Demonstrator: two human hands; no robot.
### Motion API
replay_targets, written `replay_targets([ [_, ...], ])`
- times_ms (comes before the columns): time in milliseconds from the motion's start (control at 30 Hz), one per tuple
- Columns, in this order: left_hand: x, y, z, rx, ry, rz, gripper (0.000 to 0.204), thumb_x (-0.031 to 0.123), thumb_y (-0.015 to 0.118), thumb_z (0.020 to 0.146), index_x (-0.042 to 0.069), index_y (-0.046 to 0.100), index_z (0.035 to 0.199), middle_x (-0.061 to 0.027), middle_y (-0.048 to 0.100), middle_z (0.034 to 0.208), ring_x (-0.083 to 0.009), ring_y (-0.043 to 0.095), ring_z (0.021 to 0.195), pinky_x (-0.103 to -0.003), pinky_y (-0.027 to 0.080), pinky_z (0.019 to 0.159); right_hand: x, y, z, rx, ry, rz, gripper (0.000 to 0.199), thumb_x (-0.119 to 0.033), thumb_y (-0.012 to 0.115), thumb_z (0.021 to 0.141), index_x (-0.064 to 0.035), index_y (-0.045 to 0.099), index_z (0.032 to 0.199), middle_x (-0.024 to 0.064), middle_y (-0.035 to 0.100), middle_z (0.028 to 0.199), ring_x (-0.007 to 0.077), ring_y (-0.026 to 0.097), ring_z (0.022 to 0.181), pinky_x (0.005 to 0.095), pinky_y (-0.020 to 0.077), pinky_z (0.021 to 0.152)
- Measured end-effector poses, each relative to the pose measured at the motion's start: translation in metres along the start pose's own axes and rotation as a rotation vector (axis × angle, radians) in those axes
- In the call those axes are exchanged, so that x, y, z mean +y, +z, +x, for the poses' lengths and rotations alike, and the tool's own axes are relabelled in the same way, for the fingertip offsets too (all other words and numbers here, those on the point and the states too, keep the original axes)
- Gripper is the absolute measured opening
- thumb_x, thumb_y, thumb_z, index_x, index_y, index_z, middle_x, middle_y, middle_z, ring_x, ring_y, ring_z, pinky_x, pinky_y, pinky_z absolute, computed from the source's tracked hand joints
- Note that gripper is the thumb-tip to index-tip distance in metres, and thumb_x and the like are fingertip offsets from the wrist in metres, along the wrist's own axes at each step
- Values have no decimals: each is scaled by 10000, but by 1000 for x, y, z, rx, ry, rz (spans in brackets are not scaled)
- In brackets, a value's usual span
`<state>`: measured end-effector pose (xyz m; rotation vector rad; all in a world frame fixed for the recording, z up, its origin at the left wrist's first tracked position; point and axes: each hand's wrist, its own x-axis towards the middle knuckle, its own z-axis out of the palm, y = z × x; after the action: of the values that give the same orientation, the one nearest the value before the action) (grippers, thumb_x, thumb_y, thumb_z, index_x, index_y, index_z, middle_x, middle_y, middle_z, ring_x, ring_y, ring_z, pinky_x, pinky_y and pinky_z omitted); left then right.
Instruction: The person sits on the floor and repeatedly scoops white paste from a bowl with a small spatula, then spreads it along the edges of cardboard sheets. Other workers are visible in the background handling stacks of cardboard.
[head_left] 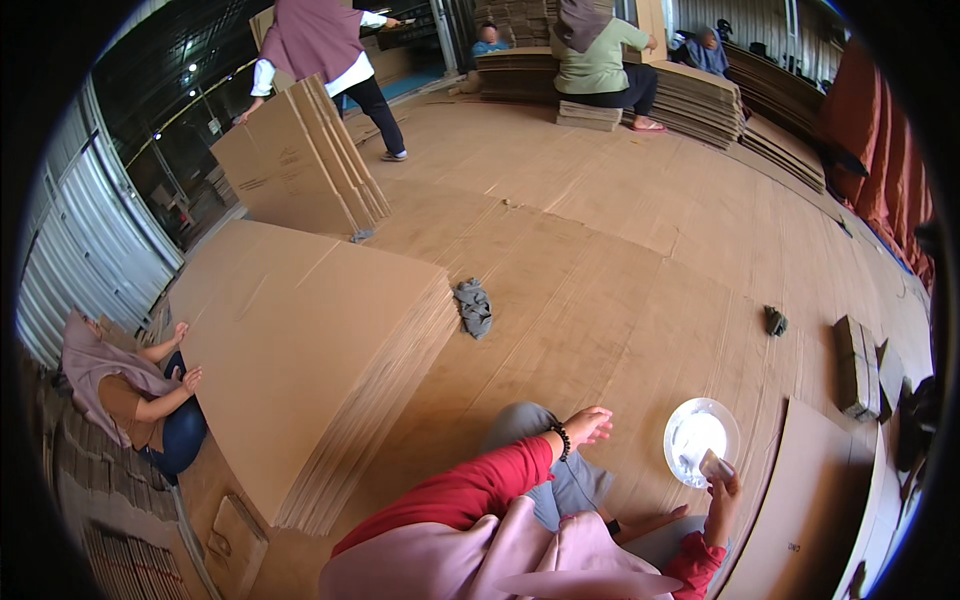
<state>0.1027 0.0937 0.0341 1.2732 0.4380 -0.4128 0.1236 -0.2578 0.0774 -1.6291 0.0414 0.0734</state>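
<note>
My left hand (pixel 588 426), a black bead bracelet at its wrist, is held out over my knee with the fingers stretched and nothing in them. To the right, my right hand (pixel 724 492) pinches a small, flat, tan-and-grey piece (pixel 714 465) whose kind I cannot make out. That piece is over the near right rim of a round, clear plastic bowl (pixel 673 445). Something white and shiny lies inside the bowl, which stands on the cardboard-covered floor (pixel 590 300) in front of my crossed legs.
At my left is a large stack of flat cardboard sheets (pixel 320 330), where a person sits at its far side. Another person holds upright folded cartons (pixel 300 160). Grey rags (pixel 473 308) lie on the floor. A cardboard sheet (pixel 810 500) and a wrapped block (pixel 856 368) are at right.
</note>
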Motion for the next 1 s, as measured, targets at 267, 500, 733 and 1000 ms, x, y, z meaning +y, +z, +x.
replay_targets([
  [267,2,0,-3,0,-5,-4,379,358,431,911,141,463,1220,-59,540,1164,-167,563,981,-366,389,861,-7,6,5,-24,1,25,264,0,502,856,-24,557,1113,26,623,913,78,568,761,202,407,630],
  [500,3,0,-2,2,-19,-13,362,375,455,894,163,481,1187,-41,556,1140,-158,564,943,-362,387,820,3,1,9,-22,-1,47,286,29,487,846,-16,547,1123,32,617,939,85,565,778,204,416,641],
  [733,5,1,-4,8,-46,-20,373,344,471,887,139,464,1199,-58,556,1140,-174,559,986,-345,401,832,1,6,14,-13,-4,51,280,-53,542,845,-28,557,1124,32,636,941,105,591,811,224,457,661],
  [1000,7,-2,-3,-12,-36,-17,448,328,491,873,120,415,1262,-88,523,1178,-209,544,1006,-373,390,834,9,9,22,31,75,-115,268,17,531,783,15,599,1042,103,661,929,168,606,874,293,480,749],
])
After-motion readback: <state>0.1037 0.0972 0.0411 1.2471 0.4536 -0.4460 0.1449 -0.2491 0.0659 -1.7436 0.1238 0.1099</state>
